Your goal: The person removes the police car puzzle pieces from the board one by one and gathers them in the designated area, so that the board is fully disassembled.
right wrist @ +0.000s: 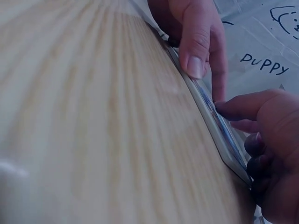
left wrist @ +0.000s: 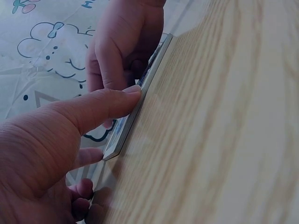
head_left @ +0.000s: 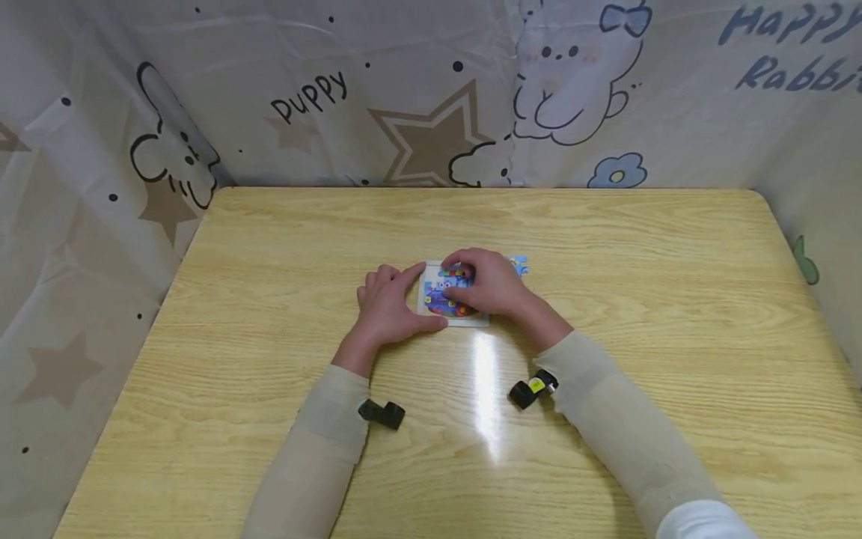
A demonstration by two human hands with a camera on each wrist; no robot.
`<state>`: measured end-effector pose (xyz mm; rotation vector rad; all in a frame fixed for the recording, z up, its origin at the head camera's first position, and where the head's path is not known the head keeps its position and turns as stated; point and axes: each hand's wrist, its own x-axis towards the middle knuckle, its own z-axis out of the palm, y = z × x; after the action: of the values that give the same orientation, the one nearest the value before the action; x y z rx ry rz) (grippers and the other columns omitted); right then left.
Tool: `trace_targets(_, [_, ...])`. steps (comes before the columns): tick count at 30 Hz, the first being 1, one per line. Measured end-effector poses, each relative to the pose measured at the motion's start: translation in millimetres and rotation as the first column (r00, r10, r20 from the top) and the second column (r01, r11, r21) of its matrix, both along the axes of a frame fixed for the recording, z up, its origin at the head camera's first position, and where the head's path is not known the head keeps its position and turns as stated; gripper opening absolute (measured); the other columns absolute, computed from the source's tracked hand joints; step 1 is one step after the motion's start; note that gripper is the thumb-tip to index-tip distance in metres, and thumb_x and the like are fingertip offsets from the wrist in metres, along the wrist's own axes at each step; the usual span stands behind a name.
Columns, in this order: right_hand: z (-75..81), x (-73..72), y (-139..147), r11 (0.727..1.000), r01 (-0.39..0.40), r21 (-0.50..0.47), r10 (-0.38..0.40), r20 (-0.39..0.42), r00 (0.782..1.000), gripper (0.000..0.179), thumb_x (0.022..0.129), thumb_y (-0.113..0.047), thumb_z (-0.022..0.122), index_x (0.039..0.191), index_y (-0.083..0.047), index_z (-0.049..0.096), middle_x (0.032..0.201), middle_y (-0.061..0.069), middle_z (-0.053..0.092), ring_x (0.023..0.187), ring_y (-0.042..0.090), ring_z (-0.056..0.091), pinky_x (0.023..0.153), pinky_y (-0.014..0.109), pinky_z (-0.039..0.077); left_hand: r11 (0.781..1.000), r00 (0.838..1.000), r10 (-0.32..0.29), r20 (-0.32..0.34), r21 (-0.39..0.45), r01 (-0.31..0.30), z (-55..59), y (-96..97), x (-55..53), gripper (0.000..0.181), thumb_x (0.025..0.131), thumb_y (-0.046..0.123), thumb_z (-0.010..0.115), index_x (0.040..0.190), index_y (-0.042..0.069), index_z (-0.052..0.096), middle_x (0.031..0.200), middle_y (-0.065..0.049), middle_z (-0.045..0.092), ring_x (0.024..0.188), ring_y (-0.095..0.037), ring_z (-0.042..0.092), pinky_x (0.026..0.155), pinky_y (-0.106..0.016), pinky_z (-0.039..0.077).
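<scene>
A small jigsaw puzzle board (head_left: 455, 323) with a pale frame lies flat on the table, its picture a blue cartoon vehicle. My left hand (head_left: 390, 311) holds the board at its left side, thumb on the near edge and index finger at the far left corner. Over the board's right half, my right hand (head_left: 494, 284) bends its fingers around a colourful puzzle piece (head_left: 453, 273), mostly covered by them. Its thumb reaches down onto the picture. From the left wrist view, the left thumb (left wrist: 126, 100) presses the frame's edge.
More blue puzzle pieces (head_left: 518, 263) lie just beyond the right hand, partly hidden by it. The wood-grain table (head_left: 269, 247) runs back to a printed cloth (head_left: 431, 90) hanging behind and at both sides. Black wrist cameras (head_left: 382, 413) jut from both sleeves.
</scene>
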<state>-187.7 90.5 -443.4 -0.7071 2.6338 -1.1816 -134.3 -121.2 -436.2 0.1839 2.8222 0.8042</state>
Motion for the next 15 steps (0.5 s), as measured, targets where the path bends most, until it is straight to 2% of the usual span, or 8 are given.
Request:
trace_targets(6, [2.4,2.5,3.2,0.999,0.009,-0.043,-0.007,0.051,0.999,0.039,0.082,-0.020,0.083,0.117,-0.012,0.070,0.078,0.007,0.049,0.072,0.022,0.046,0.070,0.036,0.037,1.000,1.000,0.002,0.012,-0.001,-0.002,-1.4,0.1,1.3,0.103,0.069,0.065,0.082,0.154,0.023,0.043,0.110,-0.005,0.037,0.100,-0.027,0.031,0.082,-0.043,0.021])
trace_targets(15, [3.0,-2.5,2.8,1.000,-0.031,0.000,0.031,0.051,0.998,0.037,0.082,-0.023,0.084,0.115,-0.014,0.072,0.073,0.003,0.047,0.066,0.021,0.045,0.065,0.036,0.035,1.000,1.000,-0.005,-0.001,-0.003,0.005,0.7,-0.3,0.8,0.102,0.069,0.064,0.083,0.153,0.023,0.043,0.109,-0.005,0.037,0.098,-0.028,0.031,0.081,-0.043,0.021])
